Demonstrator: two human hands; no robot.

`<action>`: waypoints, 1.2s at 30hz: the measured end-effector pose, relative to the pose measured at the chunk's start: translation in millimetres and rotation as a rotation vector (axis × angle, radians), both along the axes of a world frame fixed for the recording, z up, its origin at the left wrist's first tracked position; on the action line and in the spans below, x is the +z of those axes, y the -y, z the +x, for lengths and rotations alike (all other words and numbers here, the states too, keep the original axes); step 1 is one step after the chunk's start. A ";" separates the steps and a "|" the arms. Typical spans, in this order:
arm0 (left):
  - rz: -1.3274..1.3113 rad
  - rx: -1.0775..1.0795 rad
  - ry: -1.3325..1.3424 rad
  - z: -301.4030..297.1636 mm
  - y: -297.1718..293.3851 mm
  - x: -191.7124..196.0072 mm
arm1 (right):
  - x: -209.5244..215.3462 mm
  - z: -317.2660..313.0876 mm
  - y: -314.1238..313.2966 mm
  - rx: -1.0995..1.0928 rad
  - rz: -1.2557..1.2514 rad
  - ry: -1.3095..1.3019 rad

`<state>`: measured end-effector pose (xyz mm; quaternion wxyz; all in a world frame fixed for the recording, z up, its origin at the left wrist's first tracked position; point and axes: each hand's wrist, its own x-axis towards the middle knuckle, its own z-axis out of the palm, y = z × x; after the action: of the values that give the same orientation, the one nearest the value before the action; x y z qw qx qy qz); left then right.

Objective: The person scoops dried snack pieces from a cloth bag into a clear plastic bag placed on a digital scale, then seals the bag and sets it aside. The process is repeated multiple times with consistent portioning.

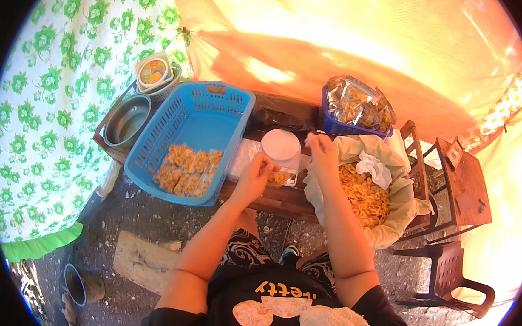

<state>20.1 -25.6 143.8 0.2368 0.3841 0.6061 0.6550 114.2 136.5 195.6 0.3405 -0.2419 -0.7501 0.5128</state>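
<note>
A: What are the two hands doing at the wooden worktop point(282, 203)?

B: The left hand point(253, 175) pinches the mouth of one small clear bag point(278, 178) part-filled with yellow chips; its grip is closed on the bag's edge. The bag rests on what looks like a small scale point(282, 152) with a white round top, near the worktop's front edge, though the view is too small to be sure. The right hand point(321, 150) is raised just beside it, fingers drawn narrow as if around a few chips; what they hold cannot be told.

A: And the stock around them?

B: One blue plastic basket point(183, 113) sits to the left, holding about six sealed packets of chips point(187, 169) in its near corner. One cloth-lined sack point(396, 216) of loose chips point(366, 198) stands at the right, a crumpled white bag point(373, 167) lying on them. Behind, one blue crate point(335, 128) carries several filled clear bags point(360, 104). At far left are one metal bowl point(126, 121) and one small round basket point(157, 73).
</note>
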 end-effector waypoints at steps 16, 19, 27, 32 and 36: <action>0.065 0.235 -0.105 -99.9 -103.4 -107.7 | -56.2 -57.7 -45.3 -0.058 0.479 0.299; -0.096 0.288 -0.418 -99.9 -96.4 -130.2 | -78.0 -53.1 -34.2 -0.073 0.657 0.525; -0.277 0.314 -0.563 -79.1 -65.1 -131.0 | -27.0 -15.0 -35.5 -0.061 0.623 0.608; -0.262 0.294 -0.551 -75.6 -52.8 -116.9 | 40.1 35.6 -32.8 -0.151 0.430 0.637; -0.252 0.306 -0.586 -75.5 -48.9 -114.3 | 51.3 77.1 -29.7 -0.259 0.493 0.466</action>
<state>-55.4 23.3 29.4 -0.0024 0.4282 0.7749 0.4650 191.3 166.2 246.9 0.2706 -0.3558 -0.8718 0.2004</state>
